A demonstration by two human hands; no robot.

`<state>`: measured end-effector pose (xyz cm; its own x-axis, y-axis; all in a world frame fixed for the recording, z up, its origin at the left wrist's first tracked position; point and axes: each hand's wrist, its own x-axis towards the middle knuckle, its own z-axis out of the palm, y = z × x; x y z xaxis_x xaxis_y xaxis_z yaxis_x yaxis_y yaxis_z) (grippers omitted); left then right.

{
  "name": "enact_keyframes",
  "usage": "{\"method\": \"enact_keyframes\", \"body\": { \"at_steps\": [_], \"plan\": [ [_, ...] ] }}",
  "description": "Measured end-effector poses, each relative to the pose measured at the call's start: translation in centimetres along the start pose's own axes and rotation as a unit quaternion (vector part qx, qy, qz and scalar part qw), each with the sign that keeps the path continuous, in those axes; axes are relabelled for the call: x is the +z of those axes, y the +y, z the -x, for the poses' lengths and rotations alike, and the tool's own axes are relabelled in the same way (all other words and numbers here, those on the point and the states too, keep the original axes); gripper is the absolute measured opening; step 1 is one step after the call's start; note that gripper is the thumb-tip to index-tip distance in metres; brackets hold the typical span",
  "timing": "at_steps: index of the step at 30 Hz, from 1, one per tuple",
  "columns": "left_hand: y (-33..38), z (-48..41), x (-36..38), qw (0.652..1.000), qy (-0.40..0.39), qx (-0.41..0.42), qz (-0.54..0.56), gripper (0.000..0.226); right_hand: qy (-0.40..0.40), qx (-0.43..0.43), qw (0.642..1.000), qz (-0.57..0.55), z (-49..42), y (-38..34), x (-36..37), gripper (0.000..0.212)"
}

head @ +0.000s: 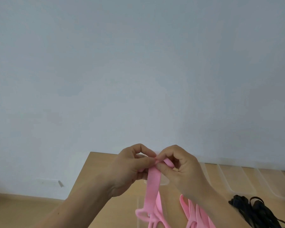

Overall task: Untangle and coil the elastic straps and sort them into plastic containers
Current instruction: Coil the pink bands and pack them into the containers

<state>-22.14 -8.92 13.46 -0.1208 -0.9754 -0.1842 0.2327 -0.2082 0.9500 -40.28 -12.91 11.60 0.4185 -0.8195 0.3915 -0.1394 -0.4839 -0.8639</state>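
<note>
**Hand position.** Both hands are raised above the table (104,171), fingertips meeting at the centre.

**Left hand** (130,168): fingers curled. The thumb and forefinger close together on the upper end of the pink strap (152,186) and pinch it. The remaining fingers (141,174) are folded in behind the strap.

**Right hand** (182,170): fingers curled. The thumb (162,169) presses against the strap just beside the left fingertips. A short turn of the strap bends over the top of the right fingers. Whether this turn goes fully round a finger cannot be determined.

**Task item.** From the pinch point, the pink strap hangs straight down below the fingertips as a flat band. Below both wrists it joins further loose pink loops (193,214) lying on the table, some of them running out of the bottom of the view.

**Other task items.**
- Black straps (256,211): a tangled heap on the table, to the right of the right forearm and well apart from the fingers.
- Clear plastic containers (242,192): set in a row on the table, beyond and to the right of the right hand. Another clear plastic edge shows directly below the fingers, behind the hanging strap.

**Surroundings.** A plain pale wall (138,63) stands beyond the fingers. A wall plate (48,182) sits low on it, to the left of the left forearm.
</note>
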Motion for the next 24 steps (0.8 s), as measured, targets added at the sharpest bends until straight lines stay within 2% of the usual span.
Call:
{"method": "enact_keyframes", "body": {
  "at_steps": [1, 3, 7, 11, 13, 16, 20, 24],
  "plan": [
    [0.0, 0.0, 0.0, 1.000, 0.005, 0.015, -0.013, 0.013, -0.022, 0.020, 0.999, -0.036, 0.1, -0.1, -0.2, 0.010],
    [-0.1, 0.0, -0.2, 0.998, 0.013, 0.045, -0.051, 0.009, -0.050, 0.043, 0.995, -0.074, 0.0, -0.4, -0.5, 0.015],
    [-0.3, 0.0, -0.3, 0.985, 0.014, 0.110, -0.133, 0.012, -0.027, 0.102, 0.992, -0.073, -0.4, -0.5, -0.5, 0.012],
    [-0.2, -0.1, -0.3, 0.971, 0.026, 0.142, -0.192, 0.012, -0.057, 0.145, 0.981, -0.118, -0.6, -0.7, -0.6, 0.017],
    [-0.2, -0.1, -0.4, 0.973, 0.019, 0.133, -0.189, 0.024, -0.046, 0.140, 0.981, -0.124, -0.7, -0.9, -0.7, 0.015],
    [0.2, -0.2, -0.7, 0.989, 0.024, 0.078, -0.122, 0.040, -0.025, 0.118, 0.985, -0.124, -0.7, -1.2, -0.7, 0.014],
    [0.8, 0.3, -0.7, 0.998, -0.042, -0.017, -0.047, 0.032, -0.006, 0.100, 0.990, -0.102, -0.7, -0.8, -0.4, 0.015],
    [1.1, 0.5, -0.8, 0.997, -0.064, -0.041, -0.001, 0.027, -0.016, 0.069, 0.995, -0.066, -0.5, -0.7, -0.5, 0.024]
  ]
}}
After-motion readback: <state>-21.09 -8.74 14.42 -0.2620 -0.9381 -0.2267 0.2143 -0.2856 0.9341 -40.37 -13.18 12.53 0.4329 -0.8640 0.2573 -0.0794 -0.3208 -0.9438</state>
